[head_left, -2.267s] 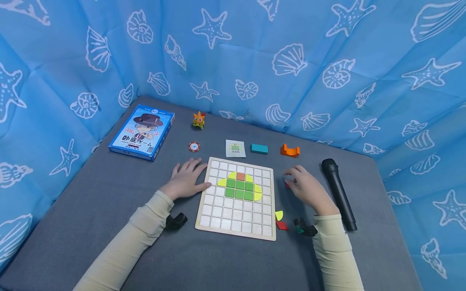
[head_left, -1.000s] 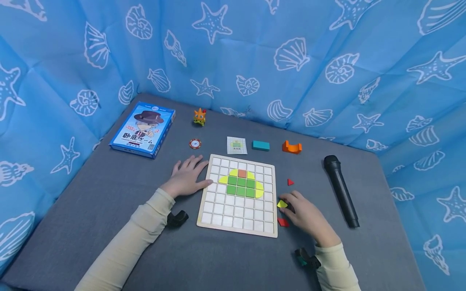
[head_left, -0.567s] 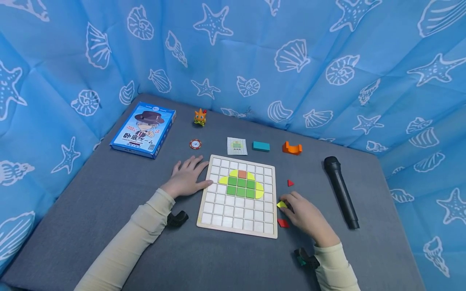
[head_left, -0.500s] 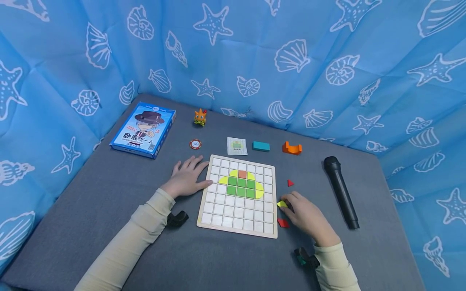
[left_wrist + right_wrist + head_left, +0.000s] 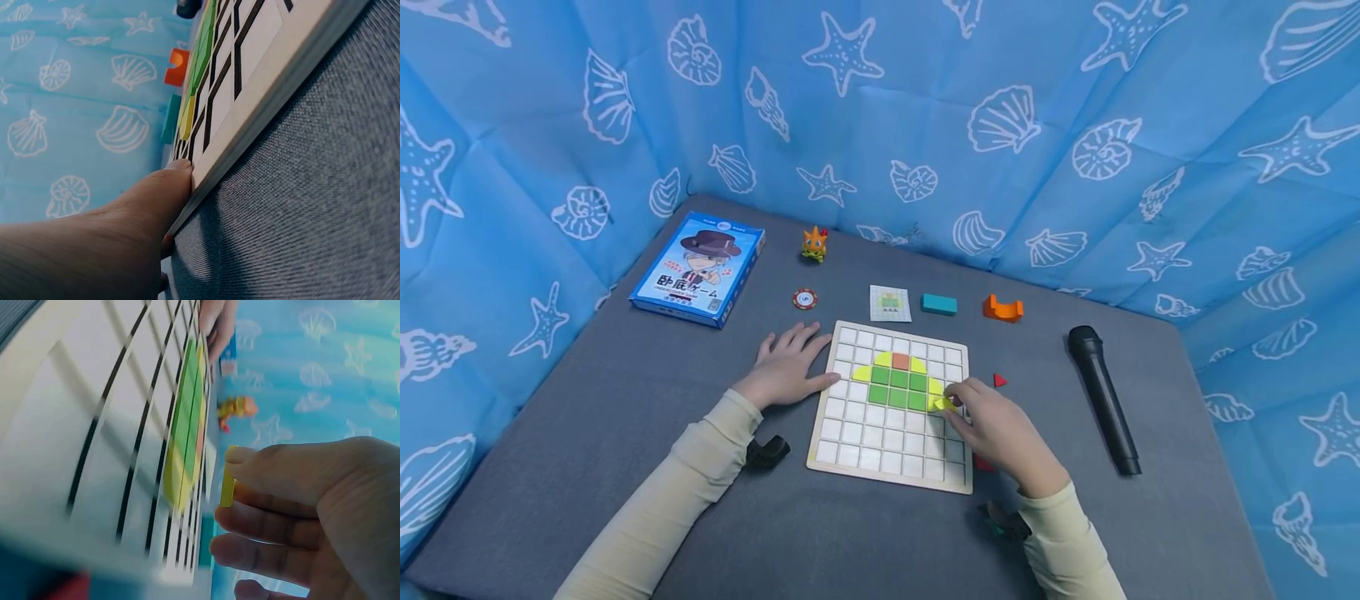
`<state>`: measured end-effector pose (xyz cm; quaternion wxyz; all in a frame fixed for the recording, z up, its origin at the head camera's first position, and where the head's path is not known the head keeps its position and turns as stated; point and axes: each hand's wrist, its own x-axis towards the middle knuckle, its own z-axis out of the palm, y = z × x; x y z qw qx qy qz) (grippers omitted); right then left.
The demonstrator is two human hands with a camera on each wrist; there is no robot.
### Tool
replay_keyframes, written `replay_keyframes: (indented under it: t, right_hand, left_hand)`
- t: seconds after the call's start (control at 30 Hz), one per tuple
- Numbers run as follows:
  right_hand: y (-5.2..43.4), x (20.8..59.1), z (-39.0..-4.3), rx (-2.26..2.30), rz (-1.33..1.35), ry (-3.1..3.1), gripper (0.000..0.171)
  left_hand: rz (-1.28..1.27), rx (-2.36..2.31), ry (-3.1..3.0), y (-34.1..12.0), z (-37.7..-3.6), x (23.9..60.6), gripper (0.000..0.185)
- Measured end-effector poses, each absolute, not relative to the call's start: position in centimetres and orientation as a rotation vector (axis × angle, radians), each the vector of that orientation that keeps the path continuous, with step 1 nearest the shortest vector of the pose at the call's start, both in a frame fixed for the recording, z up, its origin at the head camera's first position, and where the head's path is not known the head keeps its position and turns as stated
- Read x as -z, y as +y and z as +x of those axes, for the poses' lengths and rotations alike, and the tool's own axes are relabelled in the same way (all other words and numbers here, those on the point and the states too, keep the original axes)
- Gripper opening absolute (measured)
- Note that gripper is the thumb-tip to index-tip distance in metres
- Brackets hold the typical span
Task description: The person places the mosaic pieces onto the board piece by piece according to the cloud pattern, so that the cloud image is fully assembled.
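Observation:
A square wooden grid board (image 5: pixel 850 433) lies mid-table, bearing green square tiles (image 5: pixel 897 377), one orange-brown tile (image 5: pixel 901 361) and yellow curved tiles (image 5: pixel 862 372) around them. My left hand (image 5: pixel 784 367) rests with fingers spread beside the board's left edge, its thumb on the frame. My right hand (image 5: pixel 1000 425) pinches a yellow quarter-circle tile (image 5: pixel 227 484) between thumb and forefinger, above the grid near the right end of the yellow and green pattern. A red triangle tile (image 5: pixel 1000 380) lies right of the board; another red tile (image 5: pixel 983 463) is partly hidden below my right hand.
Behind the board are a pattern card (image 5: pixel 890 304), a teal block (image 5: pixel 939 304), an orange U-shaped block (image 5: pixel 1003 308), a poker chip (image 5: pixel 805 298) and a small figurine (image 5: pixel 815 244). A blue box (image 5: pixel 697 268) sits far left, a black microphone (image 5: pixel 1103 400) at right.
My right hand moved from the red triangle to the yellow quarter-circle tile at the board's right edge, picked it up and carried it left over the grid. The left hand stayed put.

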<state>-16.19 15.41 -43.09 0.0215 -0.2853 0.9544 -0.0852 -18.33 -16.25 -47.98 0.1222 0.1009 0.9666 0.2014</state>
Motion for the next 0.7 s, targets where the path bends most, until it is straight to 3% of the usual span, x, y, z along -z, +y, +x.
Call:
replay_keyframes:
  t: [0.23,0.7]
  right_hand:
    - [11.3,43.3,-16.8,0.264,-1.112,2.913,0.024]
    - [6.0,44.7,-17.9,0.185,-1.215,2.854,0.025]
  left_hand:
    - [0.295,-0.585,2.826,-16.2,-18.4,48.0,0.073]
    - [0.313,-0.572,2.836,-16.2,-18.3,47.9,0.072]
